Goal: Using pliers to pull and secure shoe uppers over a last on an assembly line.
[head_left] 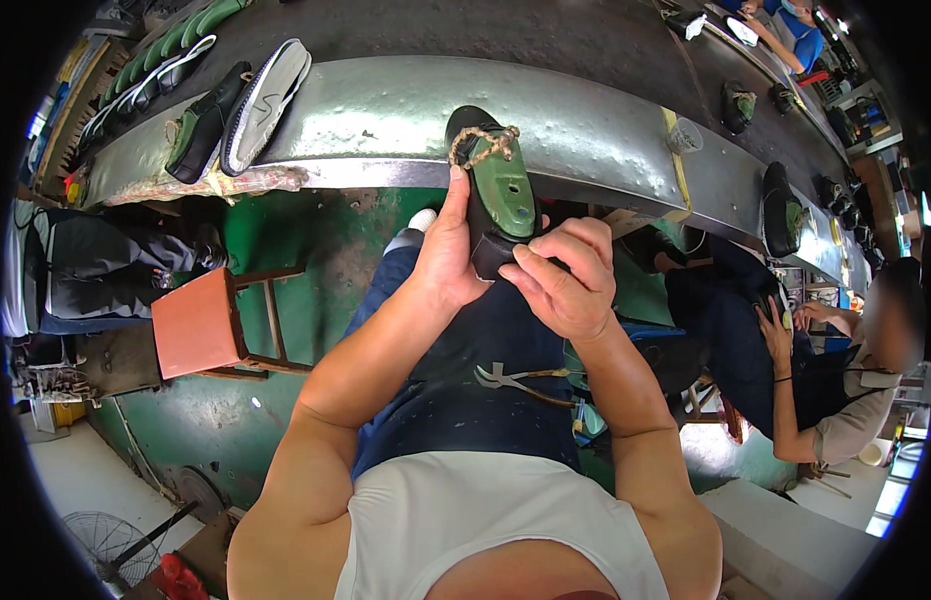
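A black shoe point(479, 215) on a green shoe last point(507, 190) is held in front of me, its toe pointing away over the bench edge. A knotted twine loop point(485, 143) hangs from the last. My left hand point(447, 250) is closed around the shoe's left side, thumb up along it. At the heel, the thumb and fingers of my right hand point(565, 275) pinch the edge of the black upper; the exact bit between the fingertips is hidden. Lasting pincers point(520, 379) lie on my lap, apart from both hands.
A metal-edged bench point(385, 110) runs across ahead. More shoes point(265, 105) stand at its left, and a shoe with a green last point(780, 210) at its right. An orange-brown stool point(195, 322) is on the left. A co-worker point(835, 390) sits at the right.
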Demonstrator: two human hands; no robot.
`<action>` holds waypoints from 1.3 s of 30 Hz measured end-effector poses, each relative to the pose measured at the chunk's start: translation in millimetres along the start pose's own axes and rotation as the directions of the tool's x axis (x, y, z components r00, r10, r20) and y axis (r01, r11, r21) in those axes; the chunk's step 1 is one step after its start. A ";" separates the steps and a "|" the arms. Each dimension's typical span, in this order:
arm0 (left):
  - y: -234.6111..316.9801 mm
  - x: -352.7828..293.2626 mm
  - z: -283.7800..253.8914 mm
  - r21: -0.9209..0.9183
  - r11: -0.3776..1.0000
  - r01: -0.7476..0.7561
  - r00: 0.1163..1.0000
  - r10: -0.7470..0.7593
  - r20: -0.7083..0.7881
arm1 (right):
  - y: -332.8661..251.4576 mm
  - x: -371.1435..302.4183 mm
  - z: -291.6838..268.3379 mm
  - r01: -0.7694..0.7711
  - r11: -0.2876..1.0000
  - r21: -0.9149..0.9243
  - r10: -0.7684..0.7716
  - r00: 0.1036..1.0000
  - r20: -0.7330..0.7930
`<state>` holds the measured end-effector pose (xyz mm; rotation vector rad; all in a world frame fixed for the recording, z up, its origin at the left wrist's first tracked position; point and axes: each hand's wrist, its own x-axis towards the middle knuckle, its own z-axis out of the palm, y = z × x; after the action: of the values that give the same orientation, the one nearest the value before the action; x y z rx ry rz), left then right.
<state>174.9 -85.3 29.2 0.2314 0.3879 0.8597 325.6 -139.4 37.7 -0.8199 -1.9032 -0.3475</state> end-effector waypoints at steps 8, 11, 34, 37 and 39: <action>-6.7 2.4 9.2 -0.010 0.996 -0.093 0.991 0.092 -0.099 | 17.0 31.9 14.9 -0.241 0.929 0.282 0.207 0.968 0.145; -4.7 3.5 17.6 0.034 0.995 -0.095 0.988 0.099 -0.122 | 12.2 28.8 22.6 -0.330 0.864 0.381 0.326 0.942 0.078; 223.2 25.0 -42.8 0.900 -0.429 0.081 0.779 0.591 0.212 | 251.9 49.4 28.1 -0.549 0.026 0.835 0.962 0.240 0.127; 301.4 56.6 -70.0 0.722 -0.644 0.254 0.650 0.667 0.366 | 329.1 69.0 64.3 -0.673 0.345 0.654 0.921 0.377 -0.098; 348.2 82.1 -96.1 0.527 -0.741 0.417 0.646 0.649 0.402 | 366.8 68.3 73.5 -0.918 0.397 0.019 0.918 0.397 -0.009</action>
<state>-57.3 202.9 44.8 2.4727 2.1389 0.7066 504.0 196.1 22.8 -1.7164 -1.1281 0.3721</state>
